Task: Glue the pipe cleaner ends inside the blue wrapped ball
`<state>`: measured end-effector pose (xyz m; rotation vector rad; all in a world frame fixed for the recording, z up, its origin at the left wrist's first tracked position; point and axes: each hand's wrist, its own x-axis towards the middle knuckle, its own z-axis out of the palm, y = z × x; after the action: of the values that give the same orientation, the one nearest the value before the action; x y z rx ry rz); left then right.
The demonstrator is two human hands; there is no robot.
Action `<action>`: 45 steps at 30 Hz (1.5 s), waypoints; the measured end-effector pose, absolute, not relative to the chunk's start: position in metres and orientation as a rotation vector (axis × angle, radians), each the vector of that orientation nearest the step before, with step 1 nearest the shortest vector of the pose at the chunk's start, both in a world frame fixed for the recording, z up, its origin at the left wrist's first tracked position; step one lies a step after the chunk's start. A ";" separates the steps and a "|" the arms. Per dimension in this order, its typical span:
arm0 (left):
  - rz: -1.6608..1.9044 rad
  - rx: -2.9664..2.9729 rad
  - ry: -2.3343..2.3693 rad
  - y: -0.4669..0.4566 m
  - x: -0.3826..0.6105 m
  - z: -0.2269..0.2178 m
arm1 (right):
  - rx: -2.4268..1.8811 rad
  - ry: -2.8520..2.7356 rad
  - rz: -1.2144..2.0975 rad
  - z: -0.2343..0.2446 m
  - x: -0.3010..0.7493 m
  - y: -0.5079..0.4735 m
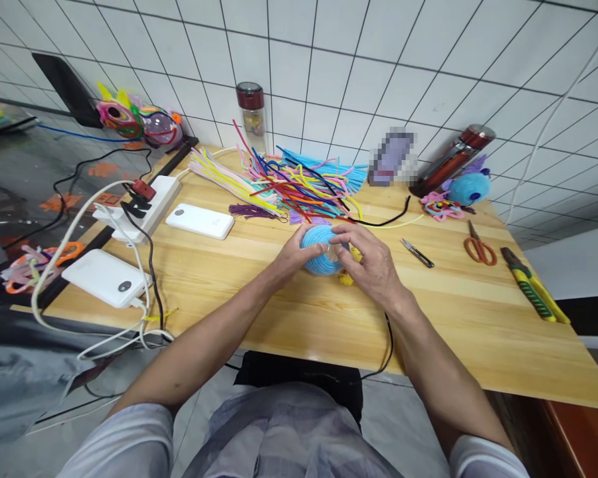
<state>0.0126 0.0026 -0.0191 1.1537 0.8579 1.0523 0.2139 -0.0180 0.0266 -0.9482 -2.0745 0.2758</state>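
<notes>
**Both hands clasp a light-blue fuzzy wound ball [317, 257] at the centre of the frame, over a pale wooden table [289, 312].**

The ball is nearly round, so no long axis or pointing end can be told. Its ribbed windings run roughly from frame left to frame right. The left hand [295, 253] cups its left side with curled fingers. The right hand [373, 265] closes over its upper right, fingertips on top. Small yellow fuzzy pieces [346, 279] show just under the right hand, beside the ball's lower right. A heap of multicoloured chenille stems [299, 182] lies behind, towards upper centre. Small black snips [417, 253] lie right of the right hand, with orange-handled scissors [480, 249] farther right.
</notes>
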 end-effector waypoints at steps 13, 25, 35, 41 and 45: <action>1.048 1.192 0.926 -0.003 0.014 -0.011 | -1.007 -2.072 0.338 0.031 0.213 -0.023; 1.009 1.090 0.920 -0.005 0.014 -0.011 | -1.005 -2.141 0.335 0.034 0.214 -0.026; 1.083 1.138 1.025 -0.006 0.017 -0.015 | -1.043 -2.151 0.266 0.031 0.210 -0.027; 1.111 1.181 1.021 -0.006 0.016 -0.014 | -1.033 -2.121 0.303 0.034 0.211 -0.027; 1.096 1.170 0.968 -0.007 0.016 -0.012 | -1.049 -2.102 0.309 0.035 0.212 -0.026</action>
<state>0.0158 -0.0069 -0.0119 1.1701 0.9684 1.0964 0.2121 -0.0262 0.0349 -1.0487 -2.1024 0.3093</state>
